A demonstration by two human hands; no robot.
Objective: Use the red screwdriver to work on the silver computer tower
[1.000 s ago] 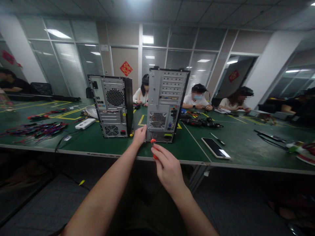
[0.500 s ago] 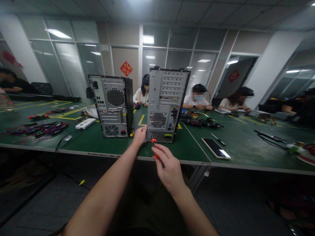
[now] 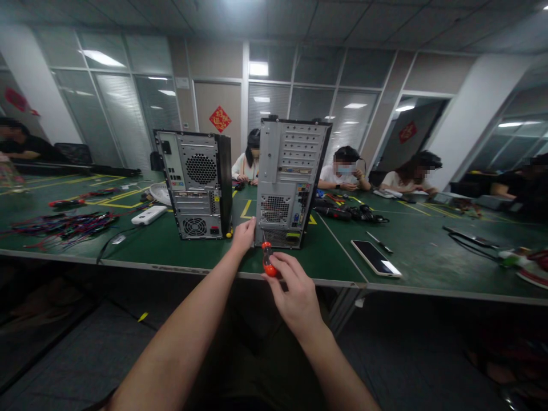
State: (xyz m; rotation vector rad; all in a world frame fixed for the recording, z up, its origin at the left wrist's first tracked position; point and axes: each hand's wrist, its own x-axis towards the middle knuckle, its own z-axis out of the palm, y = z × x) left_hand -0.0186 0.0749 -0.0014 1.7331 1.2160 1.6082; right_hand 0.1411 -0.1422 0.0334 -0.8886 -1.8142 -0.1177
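A: What is at the centre?
B: A screwdriver (image 3: 269, 266) with an orange-and-dark handle, its shaft angled up to the lower left corner of a grey desktop computer tower's rear panel (image 3: 272, 160). Whether the tip touches, I cannot tell.
A: And the hands?
B: The right hand (image 3: 295, 288) has its thumb and fingers closed lightly on the handle. The left hand (image 3: 243, 237) is partly curled at the tower's lower left edge; I cannot tell whether it grips.
A: What surrounds them?
B: The tower stands upright on a green table (image 3: 205, 255). To its left stands a shorter computer tower (image 3: 201, 194); to its right lie a smartphone (image 3: 372, 255) and a pen (image 3: 379, 242).
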